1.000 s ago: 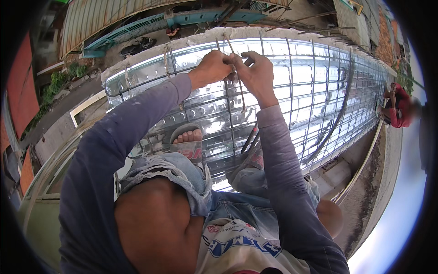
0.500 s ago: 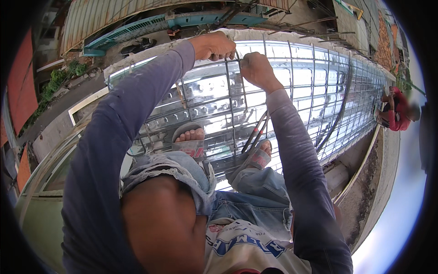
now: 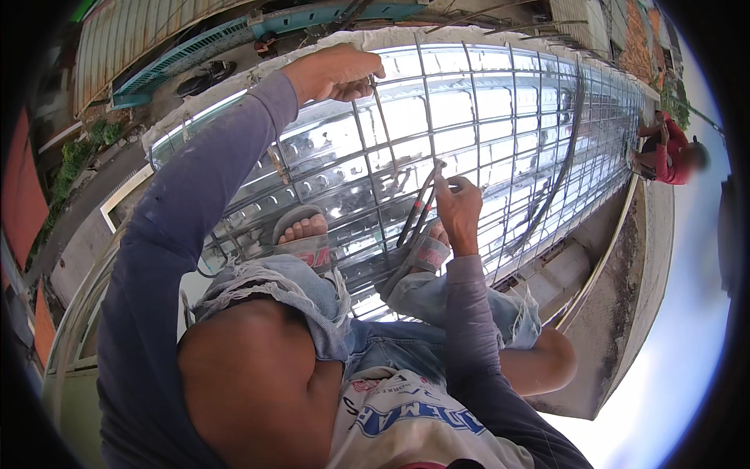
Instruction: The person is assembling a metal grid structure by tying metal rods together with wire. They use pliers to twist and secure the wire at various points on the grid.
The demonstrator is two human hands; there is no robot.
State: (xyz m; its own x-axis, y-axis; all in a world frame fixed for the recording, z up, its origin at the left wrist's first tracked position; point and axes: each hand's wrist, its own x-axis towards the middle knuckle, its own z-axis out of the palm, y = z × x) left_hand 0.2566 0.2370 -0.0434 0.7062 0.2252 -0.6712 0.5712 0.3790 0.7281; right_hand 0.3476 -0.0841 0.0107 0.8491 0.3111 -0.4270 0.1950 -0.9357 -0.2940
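Having moved apart since before, the left hand (image 3: 334, 73) grips a rebar (image 3: 383, 117) far out, while the right hand (image 3: 459, 209) closes on pliers (image 3: 420, 205).

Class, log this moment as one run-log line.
left hand: grips rebar grid bar, far edge | right hand: pinches thin wire near sandalled foot | other person: far right

Rooftop building site (rebar grid (image 3: 500, 117))

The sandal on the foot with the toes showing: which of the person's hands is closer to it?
Right. The right hand pinches wire just right of the sandal, past the second foot. The left hand grips a steel bar far up the mesh, well beyond it.
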